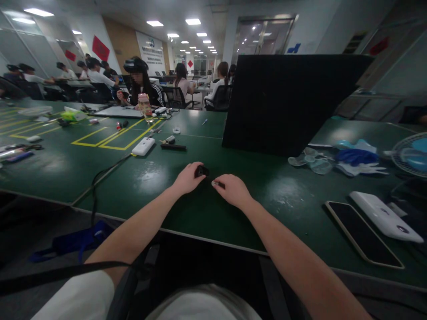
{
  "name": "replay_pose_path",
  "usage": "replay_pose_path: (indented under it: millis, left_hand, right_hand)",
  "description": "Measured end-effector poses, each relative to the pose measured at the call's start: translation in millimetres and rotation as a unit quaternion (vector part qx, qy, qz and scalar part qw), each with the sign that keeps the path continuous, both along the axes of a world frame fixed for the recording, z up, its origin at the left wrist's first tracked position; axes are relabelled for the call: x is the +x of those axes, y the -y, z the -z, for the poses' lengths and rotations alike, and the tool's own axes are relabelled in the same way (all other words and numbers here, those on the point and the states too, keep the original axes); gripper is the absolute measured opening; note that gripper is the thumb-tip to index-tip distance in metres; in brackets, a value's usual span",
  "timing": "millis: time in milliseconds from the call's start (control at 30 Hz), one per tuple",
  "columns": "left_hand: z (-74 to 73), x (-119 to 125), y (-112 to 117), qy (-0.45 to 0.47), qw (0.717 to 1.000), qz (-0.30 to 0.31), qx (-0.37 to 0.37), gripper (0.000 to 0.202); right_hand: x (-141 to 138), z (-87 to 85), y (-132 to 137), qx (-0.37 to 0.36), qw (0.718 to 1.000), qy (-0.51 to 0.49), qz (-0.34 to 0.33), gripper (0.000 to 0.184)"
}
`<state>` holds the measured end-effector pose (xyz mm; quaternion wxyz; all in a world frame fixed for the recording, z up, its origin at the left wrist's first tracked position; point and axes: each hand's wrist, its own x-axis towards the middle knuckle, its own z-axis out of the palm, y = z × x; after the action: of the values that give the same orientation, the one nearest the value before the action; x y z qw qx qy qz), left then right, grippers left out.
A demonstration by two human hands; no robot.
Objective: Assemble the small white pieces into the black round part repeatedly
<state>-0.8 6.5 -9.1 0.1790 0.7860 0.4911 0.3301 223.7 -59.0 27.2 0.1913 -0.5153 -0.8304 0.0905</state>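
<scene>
Over the green table my left hand (188,178) is closed around a small black object (202,171), its fingers on the left side of it. The object's exact kind is too small to tell. Just to the right, my right hand (233,190) pinches a small dark piece with a pale round end (215,183) between thumb and fingers. A narrow gap separates the two held things; they do not touch. Both wrists come in from the near table edge.
A large black panel (280,106) stands beyond my hands. At right lie a phone (363,233), a white device (385,215), blue and white gloves (358,158) and a fan (413,153). Ahead left are a white power bank (143,146) and a bottle (144,106). People sit beyond.
</scene>
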Motion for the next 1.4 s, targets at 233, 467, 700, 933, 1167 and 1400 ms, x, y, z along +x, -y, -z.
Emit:
replay_pose_path:
  millis: [233, 467, 700, 933, 1167, 1400]
  left_hand:
    - [-8.2, 10, 16, -0.037, 0.993, 0.113, -0.025, 0.046]
    - [-9.2, 10, 19, -0.03, 0.99, 0.134, -0.026, 0.046]
    - [-10.1, 9, 18, -0.036, 0.991, 0.12, -0.04, 0.049]
    - [-7.7, 9, 17, -0.001, 0.992, 0.107, -0.062, 0.047]
    - [-6.2, 7, 14, 0.021, 0.987, 0.132, -0.085, 0.047]
    - [-9.6, 11, 18, -0.011, 0.99, 0.111, -0.085, 0.047]
  right_hand:
    - [6, -9.4, 4, 0.074, 0.995, -0.07, -0.019, 0.025]
    - [2, 3.7, -4, 0.074, 0.996, -0.011, -0.056, 0.025]
    - [30, -13.7, -2, 0.054, 0.998, -0.037, 0.011, 0.024]
    - [32, -22.5, 3, 0.006, 0.999, -0.02, -0.027, 0.025]
    - [8, -9.1, 4, -0.042, 0.999, 0.011, -0.024, 0.037]
    - [38, -25.6, 2, 0.002, 1.0, -0.01, -0.008, 0.031]
